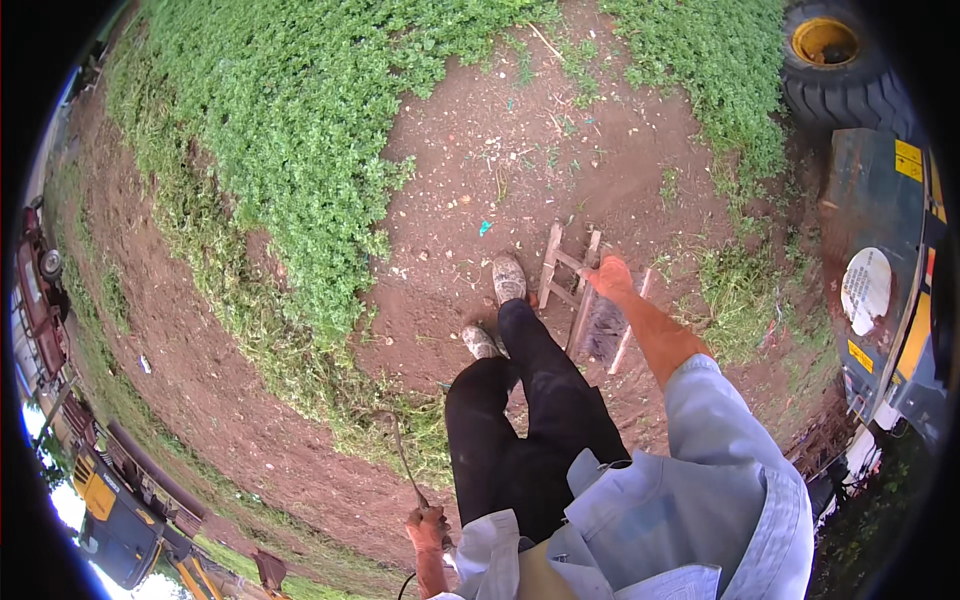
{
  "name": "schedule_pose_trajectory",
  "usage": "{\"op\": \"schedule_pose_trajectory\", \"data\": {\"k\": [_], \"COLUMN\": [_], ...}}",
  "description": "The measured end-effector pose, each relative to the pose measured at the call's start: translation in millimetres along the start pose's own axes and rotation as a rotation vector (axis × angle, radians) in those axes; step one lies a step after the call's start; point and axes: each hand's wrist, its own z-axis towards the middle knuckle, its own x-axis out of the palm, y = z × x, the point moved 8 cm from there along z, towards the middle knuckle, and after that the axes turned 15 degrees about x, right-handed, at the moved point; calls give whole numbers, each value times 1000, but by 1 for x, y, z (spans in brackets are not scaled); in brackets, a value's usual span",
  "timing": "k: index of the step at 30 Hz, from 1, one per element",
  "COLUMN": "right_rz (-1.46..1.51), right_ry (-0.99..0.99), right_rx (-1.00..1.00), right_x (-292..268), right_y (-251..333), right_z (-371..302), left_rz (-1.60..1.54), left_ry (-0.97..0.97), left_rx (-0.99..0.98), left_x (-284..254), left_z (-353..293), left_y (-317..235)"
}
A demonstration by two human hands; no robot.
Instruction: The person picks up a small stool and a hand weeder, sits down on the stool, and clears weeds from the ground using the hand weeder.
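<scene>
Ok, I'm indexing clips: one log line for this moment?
left hand: holding thin curved tool; right hand: gripping wooden frame; shoes: on soil

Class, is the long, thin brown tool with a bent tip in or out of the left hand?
In: the left hand closes around one end of the brown tool, whose thin shaft sticks out beyond.

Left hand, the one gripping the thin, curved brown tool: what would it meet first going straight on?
Probably the patch of low green weeds, up-picture from the left hand; how high the hand is above the ground is unclear, so it might pass over them.
</scene>
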Motion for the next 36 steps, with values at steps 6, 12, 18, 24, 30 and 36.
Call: {"op": "schedule_pose_trajectory", "data": {"k": [6,12,18,24,30,36], "right_rz": [246,254,2,-23,-251,224], "right_ry": [-63,-85,27,43,296,612], "right_rx": [15,124,206,198,119,174], "right_x": [2,-10,-13,-4,11,16], "right_y": [-12,15,27,21,47,44], "right_z": [-17,-30,-21,5,33,26], "left_rz": [10,14,-85,-50,-220,-492], "left_ry": [22,24,40,-52,-159,-148], "left_rx": [-15,62,242,430,518,534], "left_x": [-4,-11,-10,9,47,114], "left_z": [12,64,113,125,154,187], "left_y": [-29,-76,-142,-218,-280,-335]}}
